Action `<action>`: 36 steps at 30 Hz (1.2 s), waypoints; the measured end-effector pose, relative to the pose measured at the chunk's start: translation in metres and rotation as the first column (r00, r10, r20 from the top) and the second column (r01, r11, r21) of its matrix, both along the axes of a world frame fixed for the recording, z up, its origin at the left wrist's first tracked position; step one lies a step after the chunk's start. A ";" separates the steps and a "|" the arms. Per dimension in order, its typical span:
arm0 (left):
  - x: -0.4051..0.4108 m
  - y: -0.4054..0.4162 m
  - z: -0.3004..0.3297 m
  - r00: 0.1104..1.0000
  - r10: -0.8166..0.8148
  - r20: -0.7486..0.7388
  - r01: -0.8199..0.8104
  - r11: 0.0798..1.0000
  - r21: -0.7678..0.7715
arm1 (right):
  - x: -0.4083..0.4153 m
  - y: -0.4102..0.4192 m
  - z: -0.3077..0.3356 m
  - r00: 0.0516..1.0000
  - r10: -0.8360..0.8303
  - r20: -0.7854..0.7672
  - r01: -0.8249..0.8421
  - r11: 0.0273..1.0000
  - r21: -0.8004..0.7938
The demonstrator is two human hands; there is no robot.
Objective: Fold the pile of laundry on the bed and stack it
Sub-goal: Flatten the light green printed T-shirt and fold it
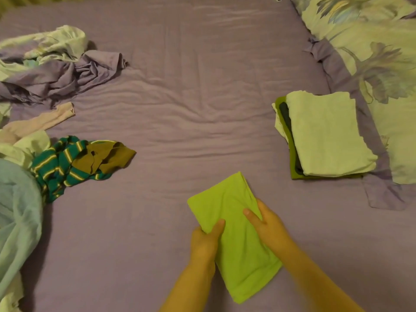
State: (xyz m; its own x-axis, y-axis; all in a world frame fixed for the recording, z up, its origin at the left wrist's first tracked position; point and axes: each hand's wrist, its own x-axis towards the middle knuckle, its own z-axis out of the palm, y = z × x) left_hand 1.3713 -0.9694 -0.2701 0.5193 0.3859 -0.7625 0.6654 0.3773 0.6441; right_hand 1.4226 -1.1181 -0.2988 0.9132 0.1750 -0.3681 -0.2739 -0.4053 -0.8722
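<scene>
— How's the light?

— Dim and warm, with a yellow-green cast over everything. It's soft and even; no glare anywhere.

— Shadows?

— Faint ones. A soft dark patch lies on the sheet (180, 97) to the right of the laundry pile (45, 154), and a thin one under the stack (324, 136).

— Sharp?

— Not very. The whole picture is slightly soft and smeary, and the forearms at the bottom edge look blurred. The wide lens bends the edges: the pillow (371, 52) curves away at the right.
</scene>
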 end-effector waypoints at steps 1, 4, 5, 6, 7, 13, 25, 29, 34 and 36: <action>0.009 -0.001 0.009 0.999 -0.019 0.044 0.020 1.000 -0.021 | 0.008 -0.004 0.008 1.000 -0.025 0.008 0.025 0.998 0.049; 0.045 -0.006 0.035 0.977 -0.146 0.156 0.144 0.989 0.028 | 0.039 -0.021 0.041 0.995 -0.089 0.045 0.083 0.988 0.132; 0.060 -0.009 0.045 0.960 -0.196 0.199 0.193 0.981 0.033 | 0.052 -0.028 0.053 0.991 -0.109 0.074 0.098 0.985 0.142; 0.076 -0.014 0.055 0.942 -0.238 0.238 0.242 0.970 0.013 | 0.065 -0.037 0.066 0.986 -0.127 0.111 0.110 0.983 0.144; 0.093 -0.019 0.066 0.923 -0.277 0.268 0.294 0.955 -0.026 | 0.080 -0.047 0.079 0.979 -0.138 0.150 0.118 0.984 0.134; 0.191 -0.073 0.102 0.764 -0.507 0.399 0.575 0.816 -0.063 | 0.161 -0.124 0.138 0.946 -0.198 0.255 0.204 0.979 0.001; 0.294 -0.164 0.049 0.392 -0.918 0.065 0.543 0.287 0.789 | 0.241 -0.208 0.097 0.963 0.010 0.269 0.165 0.768 -0.619; 0.285 -0.166 0.011 0.169 -0.912 -0.373 0.605 -0.203 0.770 | 0.219 -0.205 0.049 0.980 0.198 0.022 -0.078 0.481 -0.873; 0.261 -0.152 -0.001 0.182 -0.928 -0.326 0.680 -0.121 0.723 | 0.213 -0.186 0.038 0.992 0.096 -0.081 -0.114 0.423 -0.899; 0.245 -0.136 0.001 0.188 -0.928 -0.321 0.695 -0.105 0.711 | 0.214 -0.170 0.050 0.991 0.131 -0.032 -0.075 0.338 -0.938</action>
State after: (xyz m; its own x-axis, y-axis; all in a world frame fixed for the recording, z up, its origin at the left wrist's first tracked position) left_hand 1.6165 -1.1053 -0.2687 0.8951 -0.2507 -0.3688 -0.0598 -0.8870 0.4579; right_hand 1.6363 -1.2882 -0.2486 0.9330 -0.1646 -0.3200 -0.1435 -0.9857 0.0886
